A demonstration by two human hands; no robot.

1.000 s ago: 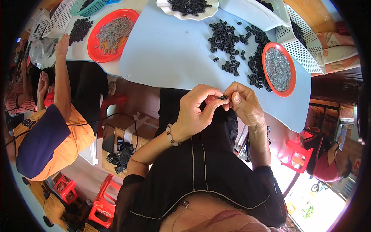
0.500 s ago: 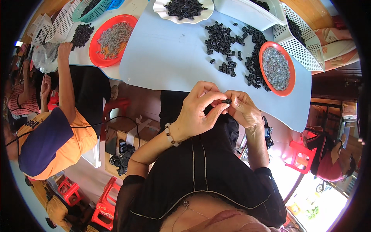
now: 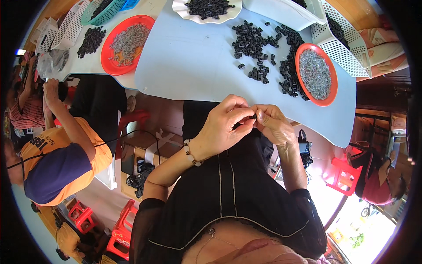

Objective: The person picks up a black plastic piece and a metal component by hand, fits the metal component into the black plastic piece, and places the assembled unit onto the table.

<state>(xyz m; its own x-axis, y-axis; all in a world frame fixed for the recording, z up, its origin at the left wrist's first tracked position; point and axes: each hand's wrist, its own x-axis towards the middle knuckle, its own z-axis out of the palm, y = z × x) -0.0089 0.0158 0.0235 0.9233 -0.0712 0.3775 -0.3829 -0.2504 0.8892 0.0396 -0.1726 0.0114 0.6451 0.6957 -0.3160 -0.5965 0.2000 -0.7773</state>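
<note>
Just off the table's near edge, my left hand (image 3: 229, 122) and my right hand (image 3: 274, 125) meet fingertip to fingertip. Between them is a small black plastic piece (image 3: 253, 117), pinched by both and mostly covered by the fingers. Beyond my hands, similar loose black plastic pieces (image 3: 249, 40) lie scattered on the light blue table (image 3: 184, 66). To their right stands an orange-red plate (image 3: 334, 83) heaped with small clear parts (image 3: 314, 72). A white scalloped dish (image 3: 178, 6) of small black parts (image 3: 208, 9) sits at the far edge.
White bins (image 3: 288, 14) and a perforated white basket (image 3: 351, 55) stand at the far right. Leftward, a person in an orange and navy shirt (image 3: 66, 163) sits by a red plate (image 3: 105, 57) of grey parts. Red stools (image 3: 121, 229) and a cardboard box (image 3: 167, 147) stand on the floor.
My hands have drawn slightly left, and the black piece is more hidden by my fingers. The person on the left has pulled their arm back from the black pile.
</note>
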